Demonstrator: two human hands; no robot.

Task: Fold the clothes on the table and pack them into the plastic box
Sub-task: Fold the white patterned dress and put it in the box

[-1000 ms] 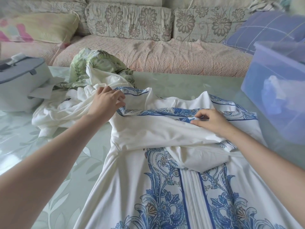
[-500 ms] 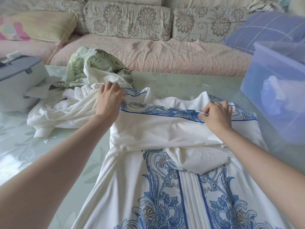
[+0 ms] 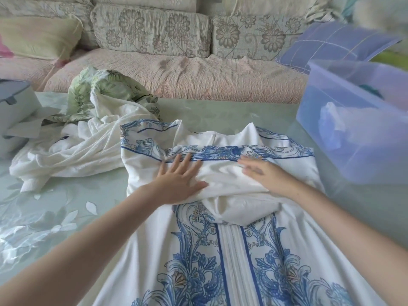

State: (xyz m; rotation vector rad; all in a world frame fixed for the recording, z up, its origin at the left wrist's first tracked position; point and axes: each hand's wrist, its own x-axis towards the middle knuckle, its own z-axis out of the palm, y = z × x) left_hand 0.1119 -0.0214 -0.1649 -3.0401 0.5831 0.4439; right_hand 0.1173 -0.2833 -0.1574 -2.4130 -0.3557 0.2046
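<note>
Left hand [image 3: 176, 182] and right hand [image 3: 262, 175] lie flat, fingers straight, on the white blue-patterned dress [image 3: 231, 250]. Its right edge nears the translucent blue plastic box [image 3: 353, 140]

White garment with blue ornamental print [image 3: 229, 257] lies flat along the worktop [image 3: 55, 217], its upper part folded across itself. White ribbed garment [image 3: 72, 149] and green leaf-print garment [image 3: 99, 89] lie crumpled at left. Translucent bluish plastic box [image 3: 353, 133] stands at right, with cloth visible inside.

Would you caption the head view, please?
Left hand and right hand lie flat on the blue-patterned dress near the plastic box.
</note>
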